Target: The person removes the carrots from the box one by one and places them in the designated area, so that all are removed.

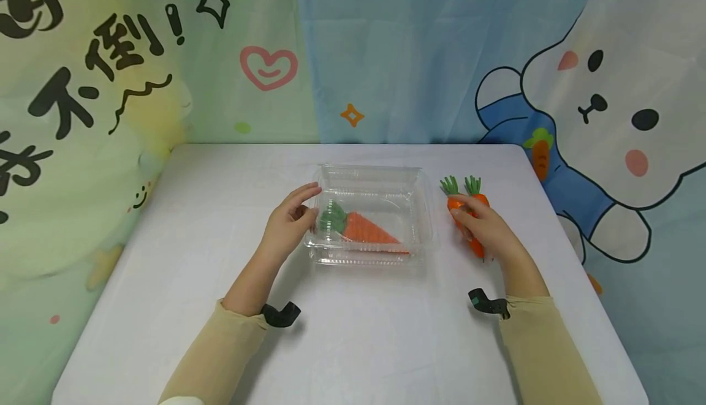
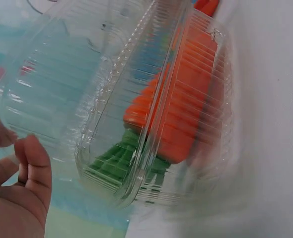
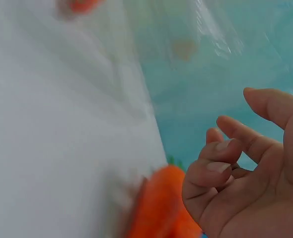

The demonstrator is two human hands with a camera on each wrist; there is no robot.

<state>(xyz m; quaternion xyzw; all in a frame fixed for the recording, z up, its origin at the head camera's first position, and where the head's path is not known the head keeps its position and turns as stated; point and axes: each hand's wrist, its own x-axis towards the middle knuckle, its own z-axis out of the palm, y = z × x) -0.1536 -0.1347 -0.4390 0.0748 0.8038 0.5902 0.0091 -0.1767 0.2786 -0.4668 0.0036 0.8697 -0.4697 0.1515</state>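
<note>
A clear plastic clamshell box (image 1: 416, 209) sits mid-table, its lid (image 2: 52, 84) raised at the back. Inside lies a large orange carrot (image 1: 369, 230) with a green top, seen through the wall. My left hand (image 1: 289, 221) is at the box's left side, thumb and fingertips pinching the lid's edge. To the right, two smaller carrots (image 1: 475, 247) with green tops lie side by side. Over them hovers my right hand (image 1: 485, 224), partly covering them. In the right wrist view its thumb and index finger are apart, the other fingers loosely bent, and nothing is between them.
The white table (image 1: 380, 344) reaches back to a printed cloth backdrop (image 1: 397, 56). Black wrist mounts (image 1: 281, 315) stick out from both sleeve cuffs, close above the tabletop.
</note>
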